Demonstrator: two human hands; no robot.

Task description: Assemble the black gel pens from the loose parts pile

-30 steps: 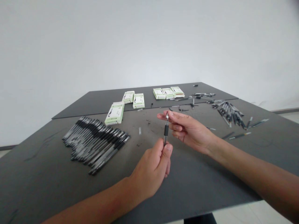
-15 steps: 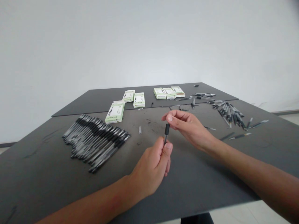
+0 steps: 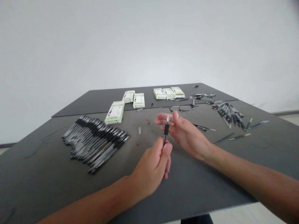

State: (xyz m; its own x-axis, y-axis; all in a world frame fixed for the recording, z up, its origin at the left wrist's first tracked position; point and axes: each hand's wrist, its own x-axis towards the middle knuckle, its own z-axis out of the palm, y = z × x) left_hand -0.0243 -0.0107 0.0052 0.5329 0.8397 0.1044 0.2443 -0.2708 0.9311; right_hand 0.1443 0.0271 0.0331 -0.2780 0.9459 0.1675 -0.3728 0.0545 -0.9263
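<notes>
Upright in my left hand (image 3: 151,165) is a pen (image 3: 166,128) with a black grip and a bare silver tip pointing up. The fingers wrap round its lower barrel, which they hide. Just behind and to the right of the tip, my right hand (image 3: 187,132) is open, fingers stretched to the left and thumb raised, with nothing seen in it. Left of my hands, many capped pens (image 3: 95,140) lie side by side in a slanting row. A small clear plastic piece (image 3: 139,130) rests between that row and my hands.
White and green boxes (image 3: 115,112) stand at the middle left, with more boxes (image 3: 168,93) farther back. Loose pens and pen parts (image 3: 230,115) are heaped at the right. A seam crosses the dark table (image 3: 198,186), and a pale wall (image 3: 149,40) rises behind it.
My right hand has opened from a pinch at the pen's top, its fingers now spread behind the pen. The silver tip now shows. My left hand has stayed nearly still.
</notes>
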